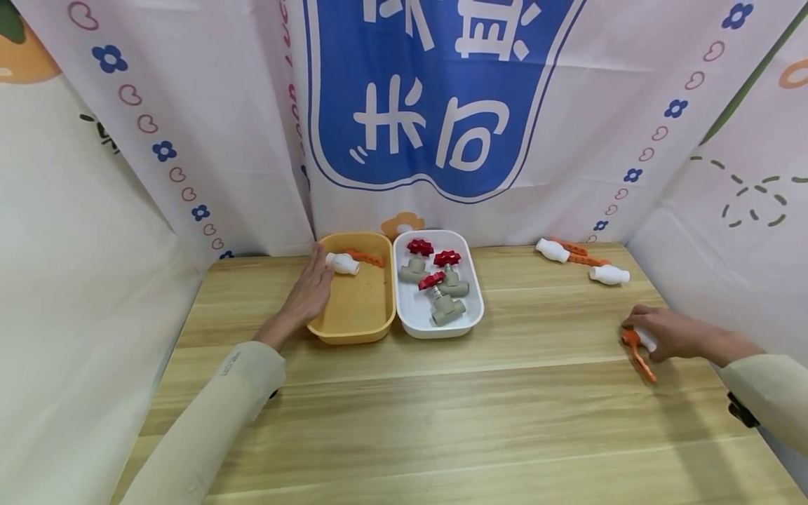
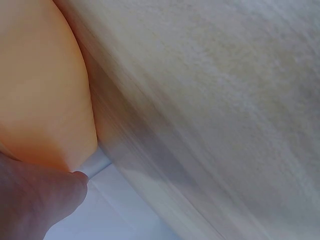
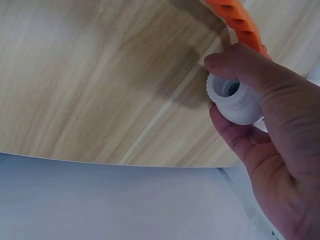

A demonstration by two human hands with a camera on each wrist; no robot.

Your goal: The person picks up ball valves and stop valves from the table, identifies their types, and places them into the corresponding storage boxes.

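My right hand grips a ball valve with a white body and an orange lever, at the right of the table. In the right wrist view, thumb and fingers curl round the white body and its open end shows. My left hand lies with straight fingers against the left side of the yellow tray; in the left wrist view a digit touches the tray wall. Inside that tray is another white ball valve with an orange lever. Two more, a ball valve and a ball valve, lie at the back right.
Touching the yellow tray on its right is a white tray, which holds three grey valves with red handwheels. A printed curtain hangs along the back edge of the wooden table, with pale cloth at both sides.
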